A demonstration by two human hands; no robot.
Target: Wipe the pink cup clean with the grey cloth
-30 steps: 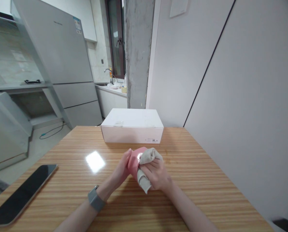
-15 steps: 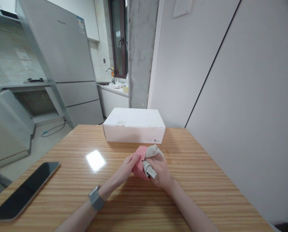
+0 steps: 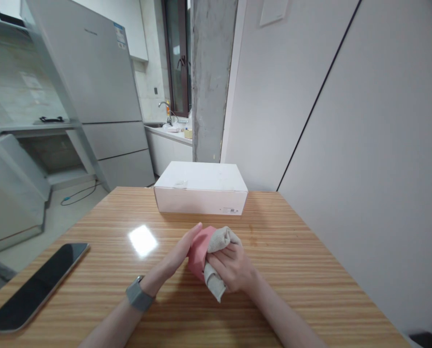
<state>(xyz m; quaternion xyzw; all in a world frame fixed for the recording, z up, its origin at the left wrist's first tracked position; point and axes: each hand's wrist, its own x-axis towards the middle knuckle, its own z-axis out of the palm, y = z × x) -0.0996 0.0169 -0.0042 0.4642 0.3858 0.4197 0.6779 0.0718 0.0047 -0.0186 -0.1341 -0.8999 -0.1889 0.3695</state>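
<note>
A pink rounded object (image 3: pixel 198 252) sits between my hands above the middle of the wooden table (image 3: pixel 93 232). My left hand (image 3: pixel 176 250) presses against its left side with the fingers together. My right hand (image 3: pixel 232 268) grips a crumpled beige cloth (image 3: pixel 216 275) against its right side, and the cloth hides much of that side. I cannot tell what the pink object is. A grey watch (image 3: pixel 139 294) is on my left wrist.
A white cardboard box (image 3: pixel 200 200) stands at the table's far edge. A black smartphone (image 3: pixel 35 287) lies face up at the left edge. The table's right edge meets a white wall (image 3: pixel 346 145). Beyond stand a concrete pillar (image 3: pixel 210 82) and a grey refrigerator (image 3: pixel 93 87).
The pink object has shifted left and tilted. The cloth has spread lower over its side, and my hands have moved with them.
</note>
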